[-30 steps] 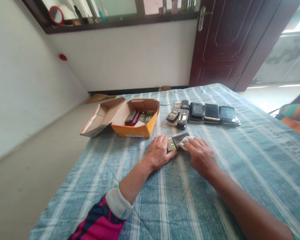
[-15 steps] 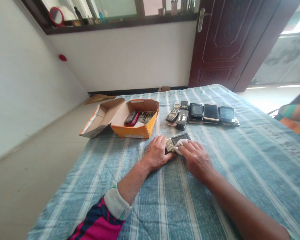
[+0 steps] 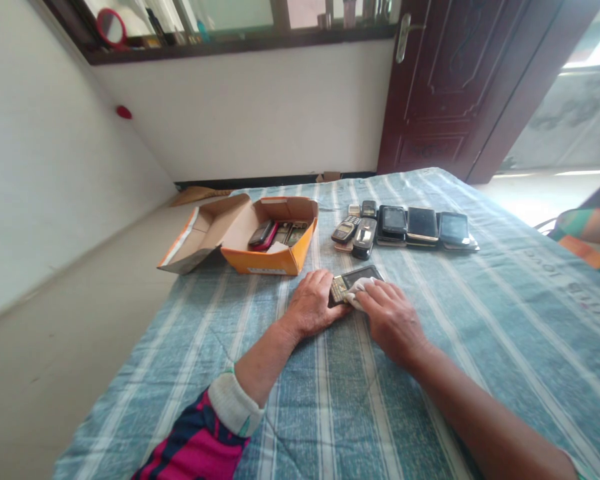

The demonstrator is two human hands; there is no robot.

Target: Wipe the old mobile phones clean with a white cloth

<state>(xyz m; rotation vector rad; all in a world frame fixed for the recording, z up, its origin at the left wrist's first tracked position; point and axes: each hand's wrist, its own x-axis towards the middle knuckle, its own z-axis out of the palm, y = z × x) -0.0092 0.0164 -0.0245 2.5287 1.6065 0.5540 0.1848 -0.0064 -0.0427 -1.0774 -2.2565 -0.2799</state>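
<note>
Phone [image 3: 366,273] lay mid-frame on the sheet [image 3: 300,413], left end hidden by the left hand [image 3: 311,307], thumb and fingers slightly parted, gripping that end. Right hand [image 3: 396,323] had fingers bunched on a rag [image 3: 360,292] covering part of the phone; fingertips unclear. Box [image 3: 264,262], left of centre, partly hid its handsets [image 3: 263,233].

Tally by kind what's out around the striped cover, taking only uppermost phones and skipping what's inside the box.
Near phone: 1
White cloth: 1
Orange box: 1
Large phones, uppermost: 3
Small phones, uppermost: 4
Total: 10
Anything lying underneath is too hidden to count surely.
</note>
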